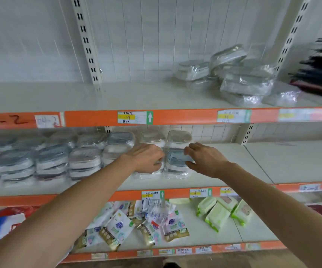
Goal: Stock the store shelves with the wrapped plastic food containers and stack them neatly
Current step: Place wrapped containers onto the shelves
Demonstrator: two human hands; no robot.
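Head view: the middle shelf [224, 171] was already lined with stacked wrapped containers [82, 159] on its left half. The left hand [146, 158] was curled onto one stack, the right hand [204, 159] loosely spread against the rightmost stack [176, 161]. A messy pile [239, 82] on the top shelf [117, 97] was probably left to be sorted.

You are facing a white metal shelving unit [175, 97] whose shelf edges are carrying orange price strips [185, 117] with paper labels [129, 117]. Slotted uprights [86, 41] are running up a pale, ribbed back panel [142, 35]. Soft, even light is falling across everything, and a strip of brownish floor [224, 263] is showing below.
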